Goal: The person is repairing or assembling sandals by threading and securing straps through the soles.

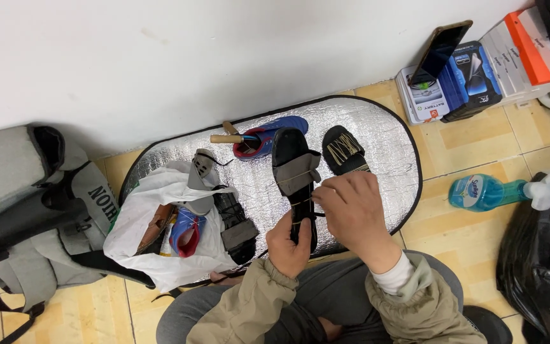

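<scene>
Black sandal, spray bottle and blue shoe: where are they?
black sandal (289, 156): head view, on its dark sole above the strap.
spray bottle (482, 192): head view, on its teal body.
blue shoe (281, 125): head view, on its blue upper.

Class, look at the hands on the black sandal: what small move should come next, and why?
Probably draw the thread taut with the right hand: it pinches at the black strapped sandal, where pale thread crosses the sole, while the left hand grips the heel end.
</scene>
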